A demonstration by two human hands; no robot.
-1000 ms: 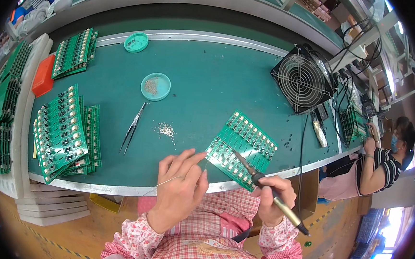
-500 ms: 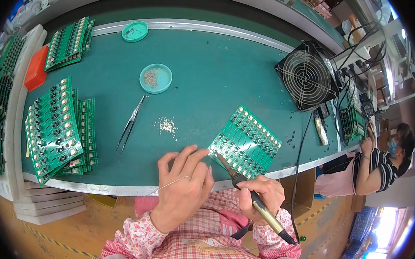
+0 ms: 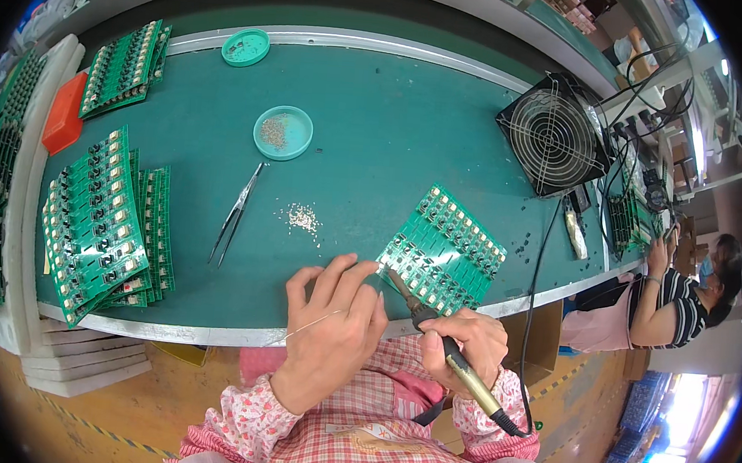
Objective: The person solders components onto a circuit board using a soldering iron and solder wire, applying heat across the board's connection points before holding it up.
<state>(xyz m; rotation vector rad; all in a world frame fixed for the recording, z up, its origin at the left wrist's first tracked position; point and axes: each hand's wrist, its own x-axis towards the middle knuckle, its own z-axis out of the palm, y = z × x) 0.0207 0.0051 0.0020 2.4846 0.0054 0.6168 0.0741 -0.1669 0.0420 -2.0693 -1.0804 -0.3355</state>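
My right hand (image 3: 469,346) is wrapped round the handle of a soldering iron (image 3: 478,389). The iron's tip rests at the left side of a green circuit board (image 3: 447,245), which carries rows of small white and dark parts. Beside that board's left corner is my left hand (image 3: 329,332), its fingers bent and fingertips touching or just off the corner. A thin solder wire (image 3: 313,323) runs across this hand between the fingers; the pinch itself is hidden. Tweezers (image 3: 236,213) lie on the mat next to a loose pile of tiny pale parts (image 3: 303,218).
Stacked circuit boards (image 3: 101,221) stand at the left, near a red box (image 3: 66,113). Two turquoise dishes, one nearer (image 3: 285,109) and one farther (image 3: 246,48), hold small bits. A black fan (image 3: 553,137) stands at right; the iron's cable (image 3: 537,303) hangs below. A co-worker (image 3: 676,296) sits beyond.
The whole view has shifted very slightly. Both hands keep their hold, and the iron stays at the board's left side with little visible movement.
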